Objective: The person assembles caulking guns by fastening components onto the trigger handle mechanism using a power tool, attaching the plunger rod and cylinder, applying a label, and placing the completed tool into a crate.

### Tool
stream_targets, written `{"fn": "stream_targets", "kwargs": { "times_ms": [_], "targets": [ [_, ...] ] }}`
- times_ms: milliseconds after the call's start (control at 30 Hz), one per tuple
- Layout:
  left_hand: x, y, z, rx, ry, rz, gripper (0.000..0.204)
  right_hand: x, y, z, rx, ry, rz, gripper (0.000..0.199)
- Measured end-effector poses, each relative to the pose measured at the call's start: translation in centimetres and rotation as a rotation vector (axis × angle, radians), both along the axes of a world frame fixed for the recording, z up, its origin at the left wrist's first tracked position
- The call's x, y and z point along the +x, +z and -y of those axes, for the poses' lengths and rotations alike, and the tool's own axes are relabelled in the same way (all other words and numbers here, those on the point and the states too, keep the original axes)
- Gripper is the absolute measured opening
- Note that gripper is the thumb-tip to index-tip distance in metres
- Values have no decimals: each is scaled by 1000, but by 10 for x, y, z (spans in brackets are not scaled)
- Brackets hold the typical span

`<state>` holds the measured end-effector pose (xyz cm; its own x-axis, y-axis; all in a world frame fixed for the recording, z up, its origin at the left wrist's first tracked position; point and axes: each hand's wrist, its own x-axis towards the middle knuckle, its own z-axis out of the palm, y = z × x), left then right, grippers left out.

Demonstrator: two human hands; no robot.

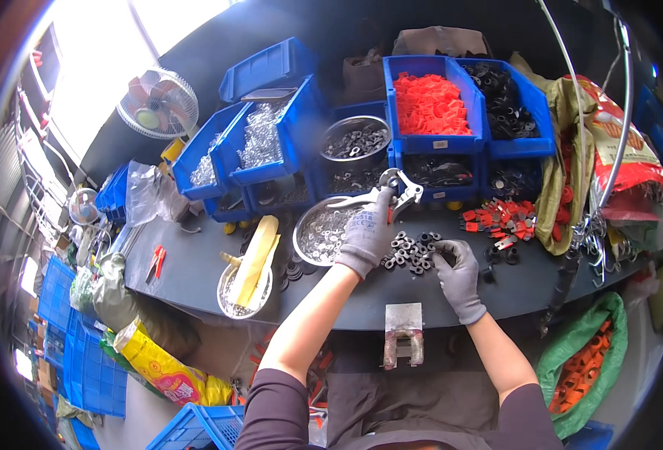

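My left hand (369, 234), in a grey glove, is closed around a silver metal lever tool (408, 196) with a dark round piece at its top. One slim silver arm of it reaches left over a round metal bowl (322, 234) of small shiny parts. Beside that hand, a pile of small ring-shaped metal parts (406, 253) lies on the dark table. My gloved right hand (460, 277) is at the pile's right edge, its thumb and fingertips drawn together; whatever they pinch is too small to make out.
Blue bins (264, 166) hold silver, orange and black parts along the back. Orange-and-black pieces (500, 220) lie right of the pile. A metal block fixture (403, 322) sits at the front edge. A white bucket (230, 300) and red-handled pliers (156, 264) are left.
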<state>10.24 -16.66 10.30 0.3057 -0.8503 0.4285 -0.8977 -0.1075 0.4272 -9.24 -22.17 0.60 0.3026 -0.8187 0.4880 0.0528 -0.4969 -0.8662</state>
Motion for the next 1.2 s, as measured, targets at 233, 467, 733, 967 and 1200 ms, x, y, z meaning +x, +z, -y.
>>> {"fn": "stream_targets", "kwargs": {
  "times_ms": [233, 467, 733, 967, 1200],
  "targets": [
    [2, 1, 6, 20, 69, 55, 44, -1, 20, -1, 548, 259, 322, 17],
    [-30, 5, -18, -236, -212, -477, 55, -6, 69, -23, 591, 270, 481, 19],
    [-82, 9, -57, -219, -356, -1068, 42, -13, 106, -57, 484, 273, 525, 17],
    [-89, 0, -67, -319, -172, -479, 44, -24, 97, -63, 493, 256, 422, 18],
    [-97, -9, -66, -251, -205, -304, 38, -45, 69, -54, 477, 262, 288, 20]
  ]
}}
